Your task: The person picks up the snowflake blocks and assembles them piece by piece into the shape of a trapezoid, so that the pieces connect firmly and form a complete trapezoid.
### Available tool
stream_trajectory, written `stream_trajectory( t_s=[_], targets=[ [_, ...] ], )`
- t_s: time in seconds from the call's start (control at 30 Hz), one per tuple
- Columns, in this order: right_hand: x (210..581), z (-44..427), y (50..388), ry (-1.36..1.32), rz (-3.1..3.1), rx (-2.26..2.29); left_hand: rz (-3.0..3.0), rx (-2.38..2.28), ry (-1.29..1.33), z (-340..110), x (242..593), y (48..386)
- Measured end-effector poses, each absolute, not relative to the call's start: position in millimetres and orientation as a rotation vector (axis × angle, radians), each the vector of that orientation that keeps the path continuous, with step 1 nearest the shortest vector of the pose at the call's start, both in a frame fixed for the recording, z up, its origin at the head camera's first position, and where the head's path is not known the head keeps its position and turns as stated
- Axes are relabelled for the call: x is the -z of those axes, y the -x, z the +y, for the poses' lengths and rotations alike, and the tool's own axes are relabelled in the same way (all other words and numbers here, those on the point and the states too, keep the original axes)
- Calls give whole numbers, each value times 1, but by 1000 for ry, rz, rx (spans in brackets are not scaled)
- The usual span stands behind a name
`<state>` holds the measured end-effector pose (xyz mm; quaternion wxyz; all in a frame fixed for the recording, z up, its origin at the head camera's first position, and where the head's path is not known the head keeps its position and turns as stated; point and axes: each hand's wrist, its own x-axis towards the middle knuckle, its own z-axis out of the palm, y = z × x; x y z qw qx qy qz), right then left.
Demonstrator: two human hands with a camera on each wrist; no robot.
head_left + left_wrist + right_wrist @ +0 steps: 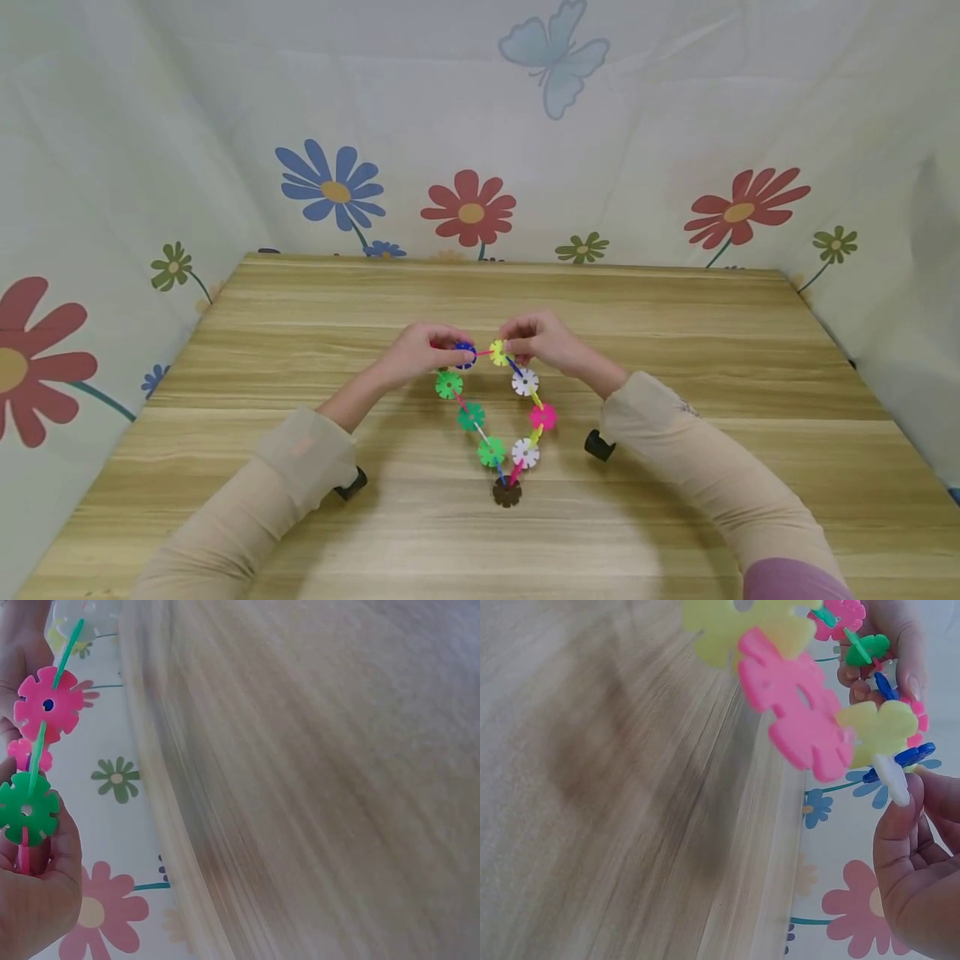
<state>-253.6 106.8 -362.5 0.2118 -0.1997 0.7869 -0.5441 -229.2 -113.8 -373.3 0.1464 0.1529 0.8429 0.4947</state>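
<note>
A closed loop of notched plastic snowflake discs (492, 452) hangs between the hands, with edge-on discs linking the flat ones. At its upper left, my left hand (415, 357) pinches the loop at a blue disc (465, 356) between thumb and fingers. My right hand (550, 343) pinches it at a yellow disc (498, 352) on the upper right. A brown disc (507, 492) forms the lowest point. In the left wrist view a green disc (28, 809) lies in front of the fingers; the right wrist view shows a pink disc (799, 709) close to the camera.
The loop is held above a wood-grain table (420, 550). Behind and beside it hangs a pale cloth (390, 92) printed with flowers and a butterfly. Black wrist-camera mounts (600, 445) stick out below both cuffs.
</note>
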Motion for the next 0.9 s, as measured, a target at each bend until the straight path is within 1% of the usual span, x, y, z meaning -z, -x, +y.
stream_trajectory(
  t_s=[0.27, 0.57, 0.73, 0.9],
  targets=[
    [362, 105, 252, 616, 2209, 1452, 2425, -1424, -451, -111, 372, 230],
    [367, 104, 254, 591, 2231, 1444, 2395, -1426, -421, -109, 374, 230],
    [367, 104, 255, 571, 2218, 1457, 2375, -1444, -438, -108, 356, 217],
    [364, 103, 255, 540, 2193, 1476, 2394, -1387, -460, -117, 367, 226]
  ],
)
